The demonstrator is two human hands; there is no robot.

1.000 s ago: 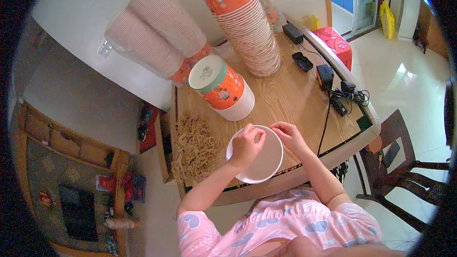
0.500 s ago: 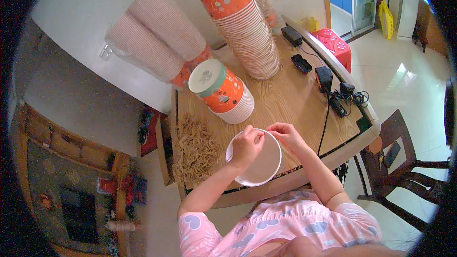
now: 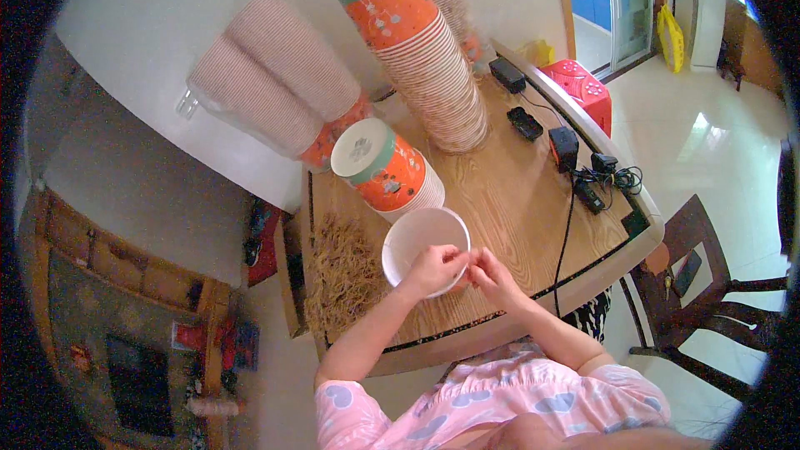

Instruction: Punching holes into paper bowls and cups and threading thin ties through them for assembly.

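A white paper bowl (image 3: 419, 237) stands open side up on the wooden table (image 3: 508, 200), just in front of a short stack of orange patterned bowls (image 3: 383, 168). My left hand (image 3: 433, 270) grips the bowl's near rim. My right hand (image 3: 493, 277) meets it there, fingertips pinched at the same part of the rim. Anything small held between the fingers is too small to make out. A heap of thin tan strands (image 3: 342, 275) lies on the table to the left of the bowl.
A tall stack of orange bowls (image 3: 425, 58) and bagged sleeves of cups (image 3: 275, 83) stand at the back by the wall. Black chargers and cables (image 3: 583, 171) lie on the right side of the table. A red stool (image 3: 583, 87) and a dark chair (image 3: 692, 283) stand beyond the table's right edge.
The white bowl has shifted away from me toward the short orange stack. My hands, earlier apart on its rim, have come together at the near rim.
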